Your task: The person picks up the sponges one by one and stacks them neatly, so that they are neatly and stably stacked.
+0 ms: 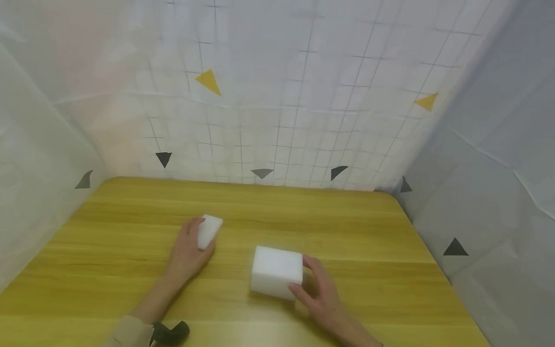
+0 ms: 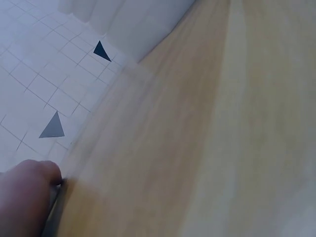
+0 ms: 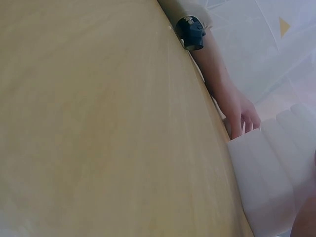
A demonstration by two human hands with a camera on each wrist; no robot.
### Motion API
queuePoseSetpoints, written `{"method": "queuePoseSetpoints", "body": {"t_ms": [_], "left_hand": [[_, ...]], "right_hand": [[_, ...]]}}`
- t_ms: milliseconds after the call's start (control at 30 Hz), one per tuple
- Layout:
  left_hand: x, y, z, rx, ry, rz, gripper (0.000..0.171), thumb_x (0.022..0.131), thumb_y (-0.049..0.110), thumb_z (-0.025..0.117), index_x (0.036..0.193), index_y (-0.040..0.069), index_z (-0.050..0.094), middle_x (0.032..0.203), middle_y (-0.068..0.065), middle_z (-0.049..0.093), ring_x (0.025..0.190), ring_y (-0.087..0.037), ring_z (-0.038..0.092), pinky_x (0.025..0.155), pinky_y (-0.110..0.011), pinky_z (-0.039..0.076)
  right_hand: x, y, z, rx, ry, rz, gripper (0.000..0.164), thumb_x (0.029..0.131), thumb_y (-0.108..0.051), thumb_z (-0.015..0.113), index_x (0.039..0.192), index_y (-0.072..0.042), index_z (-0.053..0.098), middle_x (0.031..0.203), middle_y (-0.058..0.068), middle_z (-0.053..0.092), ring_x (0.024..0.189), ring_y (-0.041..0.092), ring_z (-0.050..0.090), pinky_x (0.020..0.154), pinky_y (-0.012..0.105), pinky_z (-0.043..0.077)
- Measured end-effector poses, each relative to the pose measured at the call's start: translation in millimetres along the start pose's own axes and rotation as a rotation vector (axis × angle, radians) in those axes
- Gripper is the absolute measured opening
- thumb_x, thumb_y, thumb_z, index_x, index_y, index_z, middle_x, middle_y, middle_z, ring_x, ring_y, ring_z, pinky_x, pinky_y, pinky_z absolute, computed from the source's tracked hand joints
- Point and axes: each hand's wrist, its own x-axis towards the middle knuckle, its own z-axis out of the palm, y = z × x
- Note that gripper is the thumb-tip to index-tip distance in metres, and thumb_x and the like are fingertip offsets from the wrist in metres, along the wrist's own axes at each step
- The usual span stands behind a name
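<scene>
On the left half of the table, my left hand (image 1: 191, 250) grips a small flat white sponge (image 1: 209, 232) between thumb and fingers. Nearer the middle, my right hand (image 1: 323, 299) holds a stack of white sponges (image 1: 277, 270) by its right side, thumb in front and fingers behind. Layers of the stack (image 3: 266, 173) show in the right wrist view, with the left hand (image 3: 239, 113) beyond it. In the left wrist view, part of the left hand (image 2: 27, 197) shows at the lower left, its sponge mostly hidden; the stack (image 2: 143, 27) stands at the top.
The wood-grain table (image 1: 368, 231) has rounded far corners. Behind it hangs a white grid-lined sheet (image 1: 269, 120) with yellow and dark triangles. Pale sheets (image 1: 490, 193) flank both sides. A dark device (image 1: 171, 333) sits on the left wrist.
</scene>
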Motion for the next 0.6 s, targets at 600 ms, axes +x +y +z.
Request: {"method": "queuePoseSetpoints", "body": {"t_ms": [600], "left_hand": [[-0.5,4.8,-3.2,0.122,0.017,-0.133,0.064,0.079,0.044,0.079,0.123,0.001,0.061,0.112,-0.023,0.062,0.101,-0.041,0.054,0.080,-0.051,0.042]], "right_hand": [[-0.1,-3.9,-2.0,-0.005,-0.034,0.055,0.059,0.090,-0.016,0.075,0.142,-0.021,0.048,0.133,-0.004,0.059,0.122,0.015,0.057,0.108,0.021,0.041]]}}
